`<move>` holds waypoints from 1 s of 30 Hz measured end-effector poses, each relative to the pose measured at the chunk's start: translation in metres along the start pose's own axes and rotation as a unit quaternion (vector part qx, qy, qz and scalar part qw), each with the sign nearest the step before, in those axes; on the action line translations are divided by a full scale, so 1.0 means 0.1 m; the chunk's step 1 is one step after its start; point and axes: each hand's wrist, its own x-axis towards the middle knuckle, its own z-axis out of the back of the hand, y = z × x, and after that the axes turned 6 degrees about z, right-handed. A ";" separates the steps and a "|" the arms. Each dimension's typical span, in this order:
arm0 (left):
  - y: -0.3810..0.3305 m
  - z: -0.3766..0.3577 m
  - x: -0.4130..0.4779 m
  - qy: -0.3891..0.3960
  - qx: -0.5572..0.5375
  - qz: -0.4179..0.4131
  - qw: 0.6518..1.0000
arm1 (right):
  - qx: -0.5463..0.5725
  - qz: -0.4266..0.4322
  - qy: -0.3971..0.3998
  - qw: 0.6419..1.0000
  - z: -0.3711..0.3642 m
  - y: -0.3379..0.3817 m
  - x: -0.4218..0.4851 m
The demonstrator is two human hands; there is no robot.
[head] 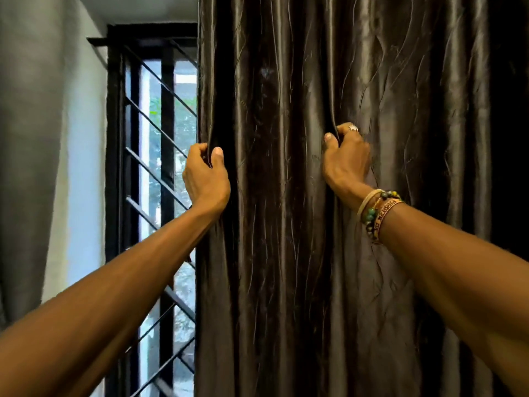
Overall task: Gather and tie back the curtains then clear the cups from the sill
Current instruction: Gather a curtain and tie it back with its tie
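- Gathering is in hand: left hand [206,179] pinches the curtain [286,239] at its left edge, right hand [346,159] curls its fingers [343,129] round a fold.
- Next probably calls for bunching folds rightward.

Can't see the sill: hidden by the curtain [286,81] or below the frame edge. Only support showing is the window [114,138]: black frame, upright black bars, slanted grille [134,155] rods across the glass, blurred greenery beyond. Curtain hangs in front of it, dark and shiny, in vertical folds, covering the window's right part; its left edge runs down beside the grille. Curtain top out of view. Grey wall [83,167] just left of the window.
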 end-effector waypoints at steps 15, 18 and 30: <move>0.08 0.46 0.24 0.165 -0.024 0.034 0.985 | 0.236 0.070 0.235 0.940 -1.03 1.59 -0.22; 0.08 0.53 0.29 0.141 0.048 -0.014 0.989 | 0.329 0.014 0.245 0.912 -0.89 1.52 -0.17; 0.05 0.54 0.24 0.176 0.016 -0.043 0.983 | 0.073 -0.158 -0.023 0.984 0.00 0.32 0.27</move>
